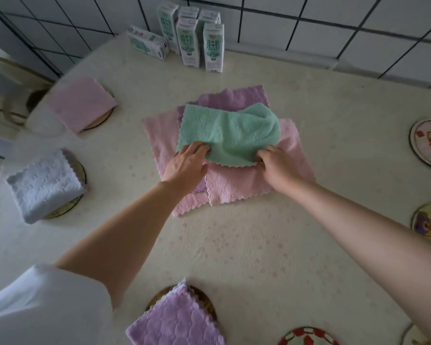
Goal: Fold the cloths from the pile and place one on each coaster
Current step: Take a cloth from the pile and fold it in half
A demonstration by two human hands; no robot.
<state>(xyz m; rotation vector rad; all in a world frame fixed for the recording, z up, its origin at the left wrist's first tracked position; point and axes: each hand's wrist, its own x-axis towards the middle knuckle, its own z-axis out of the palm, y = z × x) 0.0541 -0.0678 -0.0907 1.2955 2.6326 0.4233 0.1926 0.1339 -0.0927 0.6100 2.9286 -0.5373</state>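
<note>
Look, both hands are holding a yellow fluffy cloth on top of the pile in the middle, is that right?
Not quite: the fluffy cloth is mint green, not yellow. The head view shows the left hand and right hand both holding its near edge, on top of the pink and purple pile in the middle.

We see a green cloth [228, 134] of soft, matt plush with an embossed pattern and a scalloped edge; the pink cloths [237, 185] beneath share that nap. The table covering [234, 245] looks matt and faintly textured, printed with pale flowers. The milk cartons [213, 47] are smooth printed paperboard, and the wall tiles [321, 18] glossy glazed ceramic.
</note>
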